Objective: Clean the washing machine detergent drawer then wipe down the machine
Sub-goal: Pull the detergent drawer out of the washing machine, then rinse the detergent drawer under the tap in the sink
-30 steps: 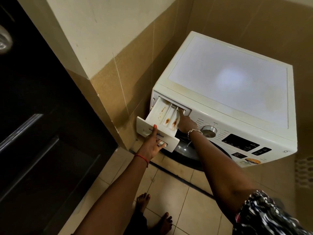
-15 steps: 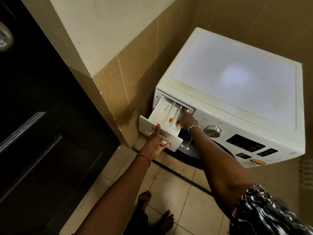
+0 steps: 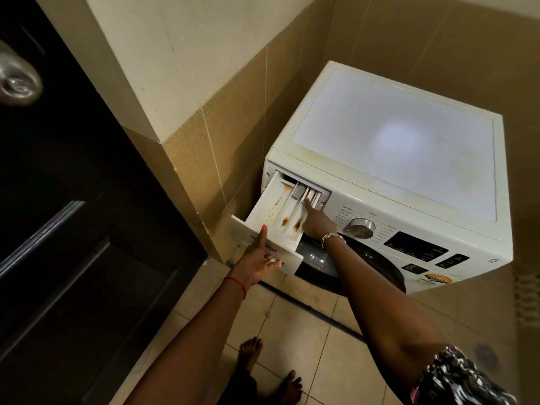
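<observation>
A white front-loading washing machine (image 3: 391, 147) stands in a tiled corner. Its detergent drawer (image 3: 276, 207) is pulled out at the upper left of the front, with brown stains in its compartments. My left hand (image 3: 258, 258) grips the drawer's front panel, thumb on the top edge and fingers curled under the handle recess. My right hand (image 3: 315, 220) reaches into the drawer's right side, its forefinger pressing on a piece at the back of the right compartment.
A dark door (image 3: 73, 229) with a metal knob (image 3: 17, 80) fills the left. A tiled wall corner (image 3: 187, 171) juts out just left of the drawer. The machine's dial (image 3: 361, 228) and display panel (image 3: 418, 249) lie right of my right hand. My bare feet (image 3: 268, 372) stand on the tiled floor.
The drawer has slid a little farther out. My right forefinger has reached deeper toward the back of the right compartment. My left hand keeps its grip on the front panel.
</observation>
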Demonstrator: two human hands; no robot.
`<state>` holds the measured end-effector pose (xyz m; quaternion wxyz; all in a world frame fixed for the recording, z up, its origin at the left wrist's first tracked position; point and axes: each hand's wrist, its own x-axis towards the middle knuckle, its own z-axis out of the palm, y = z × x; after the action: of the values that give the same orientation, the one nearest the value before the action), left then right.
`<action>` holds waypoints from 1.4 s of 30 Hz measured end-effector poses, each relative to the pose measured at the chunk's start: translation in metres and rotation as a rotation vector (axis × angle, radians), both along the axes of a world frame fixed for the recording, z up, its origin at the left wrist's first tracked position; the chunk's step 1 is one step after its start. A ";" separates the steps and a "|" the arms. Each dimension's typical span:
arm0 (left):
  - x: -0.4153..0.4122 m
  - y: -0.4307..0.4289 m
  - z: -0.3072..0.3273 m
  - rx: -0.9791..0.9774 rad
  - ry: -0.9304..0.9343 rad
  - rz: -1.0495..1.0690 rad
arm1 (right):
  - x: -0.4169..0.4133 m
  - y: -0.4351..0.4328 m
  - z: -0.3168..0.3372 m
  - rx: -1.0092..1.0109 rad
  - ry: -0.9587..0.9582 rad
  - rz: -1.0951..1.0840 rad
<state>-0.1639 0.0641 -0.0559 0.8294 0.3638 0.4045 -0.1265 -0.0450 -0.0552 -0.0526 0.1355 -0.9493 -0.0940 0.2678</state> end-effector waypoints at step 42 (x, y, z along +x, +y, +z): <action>-0.015 -0.099 0.083 0.279 -0.270 -0.728 | -0.089 -0.289 0.105 0.935 -0.317 -0.810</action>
<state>-0.1792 -0.0349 0.0268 0.7187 0.6055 0.1504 -0.3069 -0.1343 -0.3443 0.0524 0.6103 -0.7783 0.1464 -0.0177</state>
